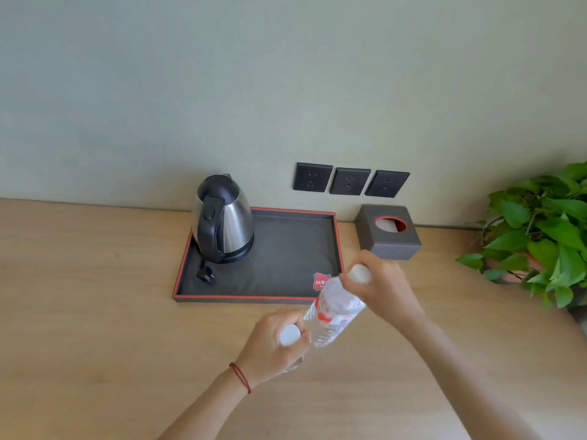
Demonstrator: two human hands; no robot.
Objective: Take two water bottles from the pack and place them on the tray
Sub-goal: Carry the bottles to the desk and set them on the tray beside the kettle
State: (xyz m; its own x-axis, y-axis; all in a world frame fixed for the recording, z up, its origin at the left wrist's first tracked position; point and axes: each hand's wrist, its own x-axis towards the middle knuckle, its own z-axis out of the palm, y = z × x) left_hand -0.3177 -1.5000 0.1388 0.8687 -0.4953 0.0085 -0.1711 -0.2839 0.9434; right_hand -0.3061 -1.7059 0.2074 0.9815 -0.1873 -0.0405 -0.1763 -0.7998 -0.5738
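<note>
My right hand (386, 289) grips a clear water bottle (333, 312) by its white cap; the bottle, with a red and white label, hangs tilted down-left over the front right corner of the tray. My left hand (273, 347) holds a second bottle by its neck, white cap (289, 335) showing; its body is almost wholly hidden under the hand. That hand is above the wooden counter, just in front of the tray. The dark tray (254, 298) has a red rim. The pack is out of view.
A steel kettle (227, 219) with its plug (205, 274) fills the tray's left part; a red card (320, 281) lies at its front right corner. A grey tissue box (389, 233) stands right of the tray, a green plant (540, 236) at far right, three wall sockets (349, 181) behind.
</note>
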